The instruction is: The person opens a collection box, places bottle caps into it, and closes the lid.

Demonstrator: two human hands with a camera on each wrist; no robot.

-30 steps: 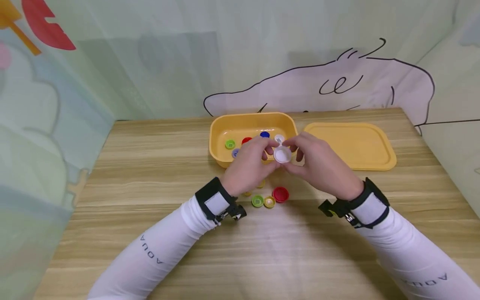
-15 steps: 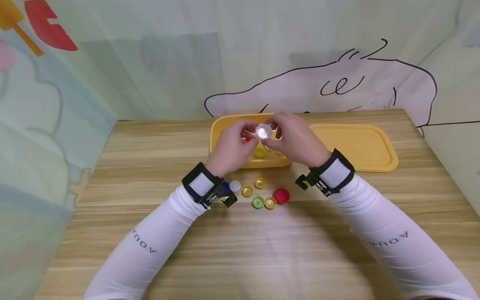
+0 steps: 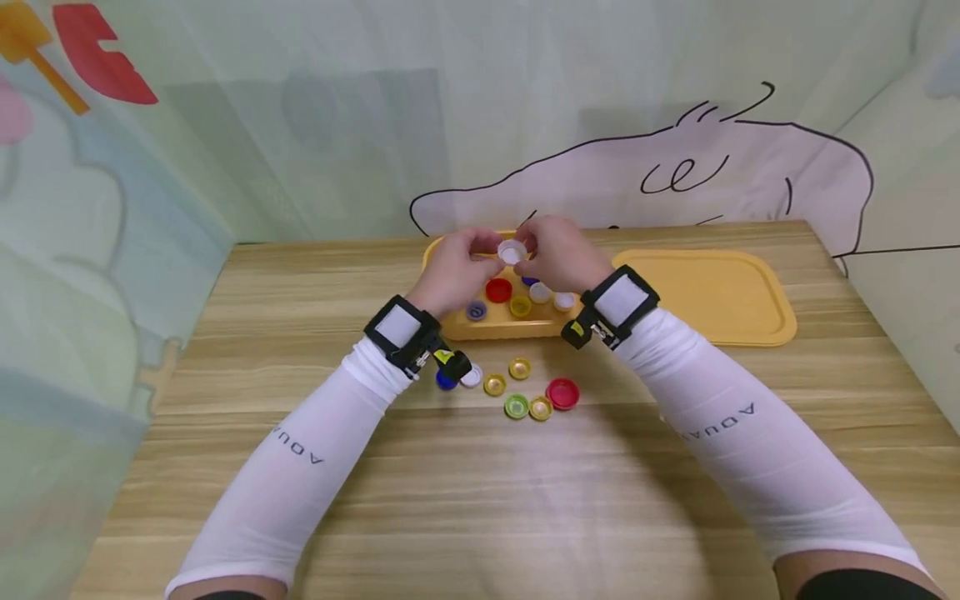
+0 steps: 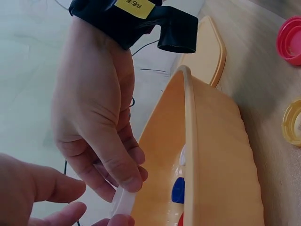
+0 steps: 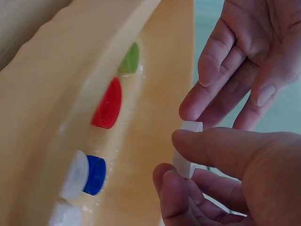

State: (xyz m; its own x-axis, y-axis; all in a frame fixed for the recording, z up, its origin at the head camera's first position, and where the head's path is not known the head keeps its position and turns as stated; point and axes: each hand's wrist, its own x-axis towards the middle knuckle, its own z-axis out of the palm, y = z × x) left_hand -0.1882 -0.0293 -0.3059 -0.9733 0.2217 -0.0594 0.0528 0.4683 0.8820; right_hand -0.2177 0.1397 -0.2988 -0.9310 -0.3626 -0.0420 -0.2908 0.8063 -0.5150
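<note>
A white ribbed bottle cap (image 3: 512, 252) is held up over the yellow box (image 3: 517, 332). My right hand (image 3: 566, 254) pinches it between thumb and fingers, as the right wrist view shows with the cap (image 5: 182, 165) on edge. Beside it, my left hand (image 3: 453, 271) has its fingers loosely spread; one fingertip is at the cap's edge, and I cannot tell how firmly it touches. Inside the box lie a red cap (image 3: 498, 290), a yellow cap (image 3: 521, 307), a grey-purple cap (image 3: 476, 311), white caps (image 3: 564, 302), a blue cap (image 5: 95, 175) and a green cap (image 5: 130, 59).
In front of the box, several caps lie on the wooden table (image 3: 450, 500): a large red cap (image 3: 562, 393), a green cap (image 3: 516, 407), yellow caps (image 3: 494, 384), a white cap (image 3: 472, 376) and a blue cap (image 3: 446, 380). A flat yellow lid (image 3: 705, 296) lies to the right.
Both hands have moved left and away from me with the white cap, from the box's front right side to over its middle. The left fingers have loosened from the cap.
</note>
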